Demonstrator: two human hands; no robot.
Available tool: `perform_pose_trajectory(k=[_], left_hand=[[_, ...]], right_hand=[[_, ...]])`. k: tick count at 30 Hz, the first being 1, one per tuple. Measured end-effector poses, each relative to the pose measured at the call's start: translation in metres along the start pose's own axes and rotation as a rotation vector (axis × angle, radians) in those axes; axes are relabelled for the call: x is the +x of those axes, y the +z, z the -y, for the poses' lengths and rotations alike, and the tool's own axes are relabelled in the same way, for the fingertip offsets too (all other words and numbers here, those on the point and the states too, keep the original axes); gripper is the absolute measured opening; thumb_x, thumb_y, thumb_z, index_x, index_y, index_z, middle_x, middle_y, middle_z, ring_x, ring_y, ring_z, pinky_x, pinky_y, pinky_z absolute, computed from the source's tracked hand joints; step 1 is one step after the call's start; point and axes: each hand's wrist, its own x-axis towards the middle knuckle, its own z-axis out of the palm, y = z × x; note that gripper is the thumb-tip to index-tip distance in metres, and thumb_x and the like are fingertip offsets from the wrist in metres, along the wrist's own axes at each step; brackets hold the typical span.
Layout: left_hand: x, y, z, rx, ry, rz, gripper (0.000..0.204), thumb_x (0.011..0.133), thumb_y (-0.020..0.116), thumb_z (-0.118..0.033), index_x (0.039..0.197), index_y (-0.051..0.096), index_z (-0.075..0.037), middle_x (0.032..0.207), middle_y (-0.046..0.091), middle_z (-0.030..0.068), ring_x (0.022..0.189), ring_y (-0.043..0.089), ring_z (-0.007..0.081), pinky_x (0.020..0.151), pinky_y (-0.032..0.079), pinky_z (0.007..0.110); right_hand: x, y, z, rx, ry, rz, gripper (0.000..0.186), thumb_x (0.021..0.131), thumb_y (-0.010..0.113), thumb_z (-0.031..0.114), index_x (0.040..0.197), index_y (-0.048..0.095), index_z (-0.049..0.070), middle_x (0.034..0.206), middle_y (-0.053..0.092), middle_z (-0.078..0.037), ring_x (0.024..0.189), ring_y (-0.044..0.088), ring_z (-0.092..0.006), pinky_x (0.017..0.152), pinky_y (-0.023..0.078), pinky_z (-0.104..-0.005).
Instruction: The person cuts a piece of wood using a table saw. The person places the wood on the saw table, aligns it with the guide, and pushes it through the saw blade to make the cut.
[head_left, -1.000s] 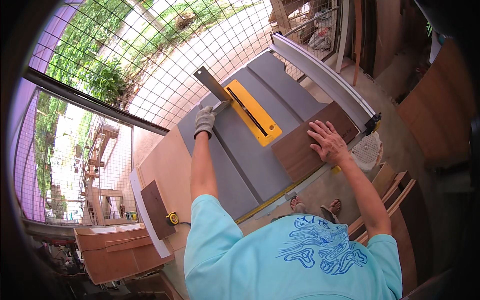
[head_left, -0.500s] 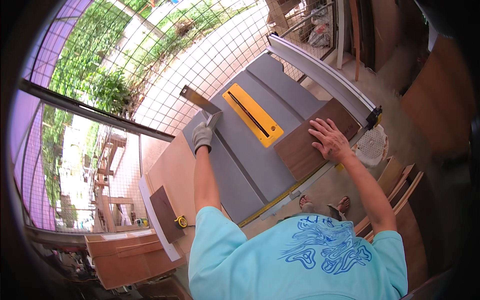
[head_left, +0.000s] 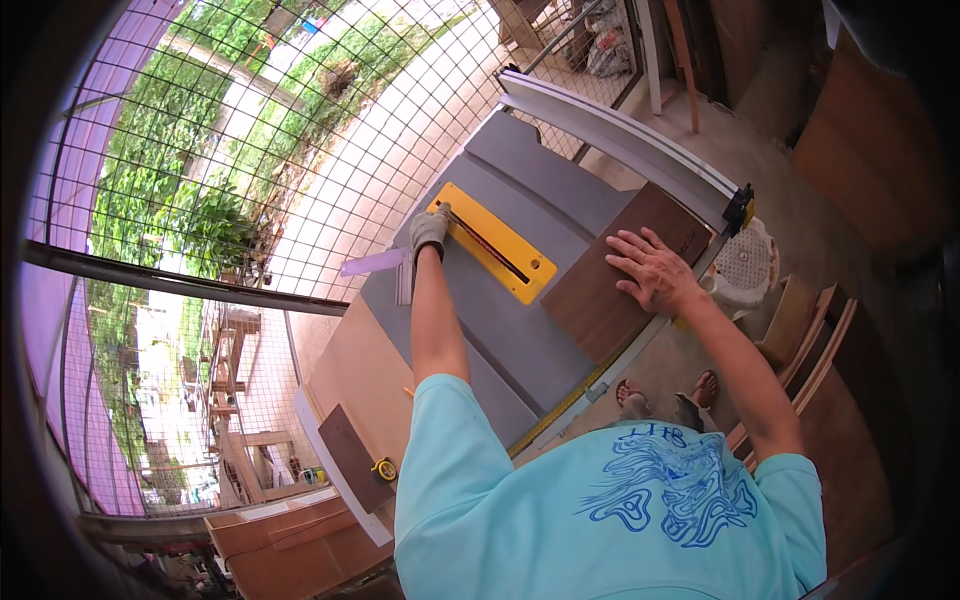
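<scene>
My left hand [head_left: 430,230], in a grey glove, reaches to the far end of the yellow throat plate [head_left: 500,248] of a table saw. Its fingers are bunched at the end of the dark slot; anything between them is too small to make out. Close beside that wrist a try square [head_left: 376,262] lies on the grey saw table [head_left: 480,350], apart from the fingers. Bare and spread flat, my right hand [head_left: 655,272] rests on a dark brown board [head_left: 590,305]. That board lies on the table between the throat plate and the metal fence [head_left: 625,150].
A yellow tape measure [head_left: 384,469] sits by a dark strip [head_left: 350,455] on the pale side board [head_left: 355,370]. Wire mesh [head_left: 330,200] stands beyond the saw. A white stool [head_left: 745,262] and leaning panels [head_left: 800,350] are at the right.
My left hand has let go of the try square and moved right to the yellow throat plate. The square now lies on the table. My right hand stays on the board; the view has shifted slightly.
</scene>
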Motion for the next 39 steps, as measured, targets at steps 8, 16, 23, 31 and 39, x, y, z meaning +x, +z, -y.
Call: perform_pose_trajectory(k=[8, 16, 23, 31, 39], left_hand=[[0.003, 0.008, 0.000, -0.038, 0.027, -0.044, 0.055, 0.093, 0.063, -0.056, 0.104, 0.079, -0.005, 0.101, 0.076, 0.0250, 0.103, 0.074, 0.0366, 0.092, 0.054, 0.047], [-0.095, -0.002, 0.063, 0.296, -0.116, -0.355, 0.051, 0.096, 0.064, -0.049, 0.126, 0.070, -0.008, 0.129, 0.069, 0.0184, 0.119, 0.066, 0.0377, 0.101, 0.052, 0.050], [-0.163, -0.027, 0.126, 0.102, 0.000, -0.134, 0.051, 0.083, 0.075, -0.046, 0.114, 0.076, -0.005, 0.113, 0.071, 0.0265, 0.116, 0.064, 0.0412, 0.098, 0.052, 0.050], [-0.336, -0.060, 0.205, 0.056, -0.030, -0.586, 0.061, 0.081, 0.082, -0.038, 0.132, 0.066, -0.007, 0.120, 0.068, 0.0183, 0.117, 0.061, 0.0364, 0.102, 0.049, 0.051], [-0.481, -0.063, 0.324, 0.038, 0.173, -0.375, 0.046, 0.089, 0.077, -0.026, 0.129, 0.068, -0.006, 0.117, 0.070, 0.0153, 0.114, 0.065, 0.0360, 0.102, 0.051, 0.048]], right_hand=[[-0.003, -0.002, -0.004, -0.007, 0.005, 0.007, 0.049, 0.102, 0.062, 0.038, 0.143, 0.061, 0.012, 0.162, 0.047, -0.007, 0.154, 0.036, -0.0258, 0.129, 0.022, -0.0483], [-0.004, -0.007, -0.008, -0.040, -0.026, 0.001, 0.048, 0.101, 0.063, 0.036, 0.142, 0.061, 0.011, 0.162, 0.046, -0.008, 0.153, 0.037, -0.0277, 0.128, 0.024, -0.0491], [0.008, 0.003, 0.005, -0.054, -0.085, -0.020, 0.048, 0.097, 0.067, 0.029, 0.141, 0.061, 0.010, 0.160, 0.048, -0.010, 0.152, 0.039, -0.0310, 0.127, 0.027, -0.0497], [-0.008, 0.015, -0.020, -0.190, -0.125, 0.001, 0.050, 0.104, 0.059, 0.030, 0.149, 0.054, 0.011, 0.165, 0.042, -0.008, 0.154, 0.036, -0.0304, 0.128, 0.025, -0.0494], [0.005, 0.025, -0.016, -0.211, -0.195, -0.001, 0.049, 0.107, 0.054, 0.033, 0.152, 0.052, 0.012, 0.166, 0.041, -0.008, 0.155, 0.035, -0.0307, 0.127, 0.025, -0.0499]])
